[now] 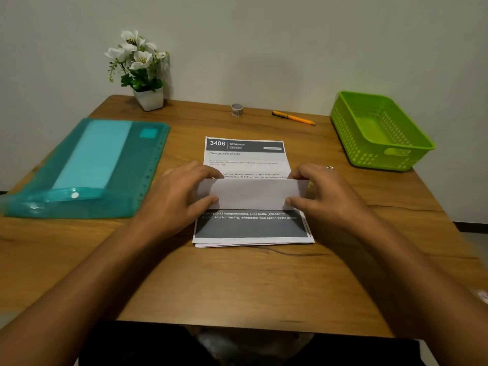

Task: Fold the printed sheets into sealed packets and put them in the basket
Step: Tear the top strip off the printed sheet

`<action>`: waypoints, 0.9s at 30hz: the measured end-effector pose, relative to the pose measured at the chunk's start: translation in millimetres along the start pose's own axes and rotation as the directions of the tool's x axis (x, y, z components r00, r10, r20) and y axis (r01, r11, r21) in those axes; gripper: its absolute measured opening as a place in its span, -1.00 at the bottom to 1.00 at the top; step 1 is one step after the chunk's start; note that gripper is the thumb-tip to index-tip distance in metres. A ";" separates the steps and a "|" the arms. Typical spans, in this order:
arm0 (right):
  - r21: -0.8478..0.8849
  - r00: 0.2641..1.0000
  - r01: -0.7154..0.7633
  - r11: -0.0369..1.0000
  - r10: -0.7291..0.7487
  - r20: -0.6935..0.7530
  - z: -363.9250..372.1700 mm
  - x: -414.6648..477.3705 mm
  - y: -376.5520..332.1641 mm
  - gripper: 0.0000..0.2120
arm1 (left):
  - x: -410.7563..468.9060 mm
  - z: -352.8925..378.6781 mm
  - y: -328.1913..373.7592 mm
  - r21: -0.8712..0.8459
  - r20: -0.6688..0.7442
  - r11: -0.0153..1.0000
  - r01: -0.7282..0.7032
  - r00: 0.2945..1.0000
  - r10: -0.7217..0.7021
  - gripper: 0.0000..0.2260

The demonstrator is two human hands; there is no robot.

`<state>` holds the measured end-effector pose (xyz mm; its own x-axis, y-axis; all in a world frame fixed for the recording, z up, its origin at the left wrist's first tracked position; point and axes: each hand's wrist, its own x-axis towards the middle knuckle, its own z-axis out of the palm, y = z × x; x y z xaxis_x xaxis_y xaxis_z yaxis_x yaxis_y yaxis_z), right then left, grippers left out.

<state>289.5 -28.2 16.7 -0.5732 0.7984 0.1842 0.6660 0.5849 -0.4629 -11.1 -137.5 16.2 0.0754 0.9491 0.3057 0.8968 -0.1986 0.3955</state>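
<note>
A stack of printed sheets point(245, 157) lies in the middle of the wooden table point(237, 281). The near part of the top sheet is folded up away from me, showing its blank white back point(252, 194). My left hand point(182, 191) pinches the left end of that flap, thumb on the near fold and fingers over the far edge. My right hand point(320, 192), with a ring on it, pinches the right end the same way. Below the flap a dark printed band of the sheet underneath point(250, 225) shows. The green basket point(380, 130) stands at the far right with nothing in it.
A teal plastic folder point(89, 167) lies at the left. A white pot of flowers point(142, 72) stands by the wall. A small tape roll point(237, 110) and an orange pen point(293, 117) lie at the back.
</note>
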 end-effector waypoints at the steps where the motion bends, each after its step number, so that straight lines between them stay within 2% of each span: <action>1: 0.020 0.999 0.028 0.999 -0.028 -0.018 0.5 -5.4 -2.1 -0.73 | -3.9 -0.7 1.6 -0.017 -0.014 1.000 -0.019 1.000 0.019 -0.66; 5: 0.073 0.995 0.070 0.995 -0.064 -0.079 3.9 -28.1 -12.0 -0.81 | -21.4 0.3 8.8 -0.097 0.002 0.995 -0.030 1.000 0.031 -0.64; 8: 0.103 0.995 0.055 0.993 -0.047 -0.086 10.6 -40.3 -17.1 -0.75 | -33.0 6.6 13.0 -0.166 0.014 0.985 -0.043 0.999 0.046 -0.64; 11: 0.062 0.997 0.028 0.998 -0.023 -0.068 21.5 -48.7 -20.6 -0.75 | -40.6 14.8 19.0 -0.192 0.003 0.981 -0.039 0.999 0.041 -0.68; 19: -0.055 0.999 -0.038 0.998 0.035 -0.039 50.3 -59.9 -42.1 -0.74 | -45.8 34.7 29.2 -0.036 0.035 0.999 -0.032 0.999 0.034 -0.80; 27: -0.208 0.999 -0.002 0.978 0.010 0.037 81.7 -55.5 -76.0 -0.60 | -40.9 56.6 48.2 0.079 0.148 0.997 0.019 0.989 -0.031 -0.55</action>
<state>231.7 -128.5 -29.1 -0.5836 0.7986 0.1474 0.7520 0.6000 -0.2731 53.7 -172.0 -26.2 0.1114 0.9805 0.1621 0.9296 -0.1605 0.3317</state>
